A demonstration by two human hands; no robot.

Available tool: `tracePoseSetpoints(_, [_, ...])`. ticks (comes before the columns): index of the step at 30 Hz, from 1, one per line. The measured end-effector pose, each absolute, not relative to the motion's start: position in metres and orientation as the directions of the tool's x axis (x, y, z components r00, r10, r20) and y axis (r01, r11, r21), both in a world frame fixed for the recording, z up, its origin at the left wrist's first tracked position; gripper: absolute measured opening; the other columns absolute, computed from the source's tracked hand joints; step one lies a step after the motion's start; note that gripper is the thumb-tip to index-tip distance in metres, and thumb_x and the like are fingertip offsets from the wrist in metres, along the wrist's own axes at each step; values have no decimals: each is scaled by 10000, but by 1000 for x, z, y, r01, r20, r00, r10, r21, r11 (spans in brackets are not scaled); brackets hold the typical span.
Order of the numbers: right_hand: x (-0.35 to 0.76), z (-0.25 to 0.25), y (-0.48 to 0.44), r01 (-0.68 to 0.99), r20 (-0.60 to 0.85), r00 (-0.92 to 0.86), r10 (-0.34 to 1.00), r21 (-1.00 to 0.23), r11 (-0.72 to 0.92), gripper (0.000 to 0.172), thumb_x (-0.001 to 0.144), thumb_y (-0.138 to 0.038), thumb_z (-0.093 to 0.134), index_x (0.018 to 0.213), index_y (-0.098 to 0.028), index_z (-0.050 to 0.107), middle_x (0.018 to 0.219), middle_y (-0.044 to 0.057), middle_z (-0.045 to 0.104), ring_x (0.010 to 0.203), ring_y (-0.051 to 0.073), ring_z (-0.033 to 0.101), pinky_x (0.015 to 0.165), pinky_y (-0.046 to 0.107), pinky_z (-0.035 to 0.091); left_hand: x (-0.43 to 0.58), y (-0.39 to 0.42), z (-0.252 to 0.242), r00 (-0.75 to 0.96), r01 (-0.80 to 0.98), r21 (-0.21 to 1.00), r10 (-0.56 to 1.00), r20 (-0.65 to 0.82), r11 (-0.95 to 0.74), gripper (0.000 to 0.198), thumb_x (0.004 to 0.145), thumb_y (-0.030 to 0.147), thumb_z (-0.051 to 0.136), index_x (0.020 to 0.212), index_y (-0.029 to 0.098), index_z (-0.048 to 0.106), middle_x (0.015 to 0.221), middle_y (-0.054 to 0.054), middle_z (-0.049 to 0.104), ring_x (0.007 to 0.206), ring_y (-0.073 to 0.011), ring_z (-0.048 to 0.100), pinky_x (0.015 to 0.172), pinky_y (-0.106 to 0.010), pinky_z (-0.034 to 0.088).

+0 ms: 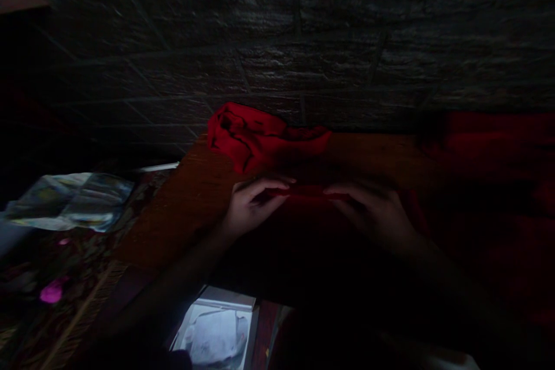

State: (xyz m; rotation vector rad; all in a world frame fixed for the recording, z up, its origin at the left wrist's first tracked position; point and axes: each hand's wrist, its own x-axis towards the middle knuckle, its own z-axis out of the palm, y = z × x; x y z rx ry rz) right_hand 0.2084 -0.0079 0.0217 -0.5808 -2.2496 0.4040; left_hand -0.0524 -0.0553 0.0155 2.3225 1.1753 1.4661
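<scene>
Pinching red fabric (307, 191) level at the worktop (173, 214)

Between my two grips it showed as a short dark span; the shadow below was too deep for me to tell whether the fabric hung free or rested on the wood. My left grip (251, 205) was closed on one side of it with thumb and fingers, and my right grip (375, 208) seemed to be closed on the other side in the same way.

I judged the step in hand to be setting this edge straight; the next move seemed to call for an even hold on both sides, so that the span neither sagged nor twisted.

Its visible long axis ran left to right across me, nearly level and roughly in line with the worktop's far edge. I could not tell one end from the other as a front.

Just beyond it a crumpled red cloth (273, 141) lay near the far left corner, below the block wall (269, 40); more red material (489, 139) faded into darkness at the right. Farther left were a printed sheet (71, 199) and a small pink thing (52, 292); nearer me, a pale box (229, 296) held something whitish.
</scene>
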Motion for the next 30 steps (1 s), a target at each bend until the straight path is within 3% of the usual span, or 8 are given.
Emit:
tracePoseSetpoints(4, [201, 25, -4, 328, 611, -569, 551, -446, 833, 104, 941, -205, 608, 1036, -208, 651, 1067, 18, 681, 982, 149, 625, 886, 278, 483, -50, -46, 13, 130, 498, 588, 725, 676, -638, 124, 843, 147, 706, 961, 159, 671, 1017, -82, 741, 934, -167, 711, 856, -283, 564])
tracePoseSetpoints(8, [192, 32, 3, 343, 621, -550, 558, -441, 829, 139, 939, -235, 607, 1063, -209, 664, 1166, 52, 663, 1082, 194, 600, 961, 347, 467, -50, -39, 21, 117, 519, 565, 709, 696, -641, 86, 849, 190, 708, 919, 151, 677, 997, -90, 700, 951, -164, 668, 869, -300, 533])
tracePoseSetpoints(12, [191, 40, 11, 298, 502, -600, 623, -582, 757, 161, 965, -280, 555, 1070, -225, 664, 1060, 23, 710, 966, 173, 659, 890, 321, 497, -45, -41, 43, 90, 535, 618, 767, 636, -576, 126, 878, 270, 681, 904, 149, 652, 872, -47, 685, 816, -135, 649, 774, -248, 523])
tracePoseSetpoints(16, [198, 42, 19, 217, 431, -592, 682, -729, 649, 225, 972, -373, 525, 1066, -206, 642, 1000, 21, 710, 900, 161, 662, 847, 293, 495, -38, -44, 57, 108, 427, 776, 878, 467, -465, 239, 925, 382, 600, 1002, 156, 597, 752, 1, 626, 618, -93, 589, 557, -176, 476])
tracePoseSetpoints(20, [203, 40, 25, 173, 394, -597, 699, -788, 591, 273, 969, -434, 506, 1062, -200, 612, 983, 27, 698, 885, 168, 652, 836, 299, 492, -37, -47, 56, 336, 306, 898, 919, 208, -316, 465, 815, 355, 737, 1199, 174, 549, 1026, -51, 672, 827, -142, 676, 662, -212, 557])
tracePoseSetpoints(23, [206, 41, 28, 155, 388, -605, 695, -799, 581, 279, 961, -446, 514, 1029, -198, 621, 960, 20, 696, 875, 162, 648, 837, 296, 487, -43, -54, 54, 449, 255, 959, 893, -2, -126, 394, 827, 325, 730, 1176, 182, 616, 1063, -54, 703, 928, -165, 691, 774, -264, 581])
tracePoseSetpoints(26, [212, 42, 30, 180, 316, -662, 680, -814, 553, 305, 945, -458, 536, 1039, -190, 646, 1010, 26, 695, 921, 159, 645, 859, 295, 483, -57, -64, 53, 365, 241, 966, 914, -176, 89, 310, 841, 375, 719, 1097, 200, 699, 1065, -53, 736, 923, -172, 713, 818, -285, 588])
tracePoseSetpoints(30, [230, 41, 30, 371, -19, -791, 611, -809, 455, 472, 866, -569, 614, 1156, -197, 641, 1054, 47, 692, 910, 183, 652, 775, 303, 507, -79, -86, 54, 111, 114, 932, 928, -355, 343, 441, 669, 396, 860, 1073, 275, 731, 1054, -39, 756, 866, -182, 740, 736, -248, 608])
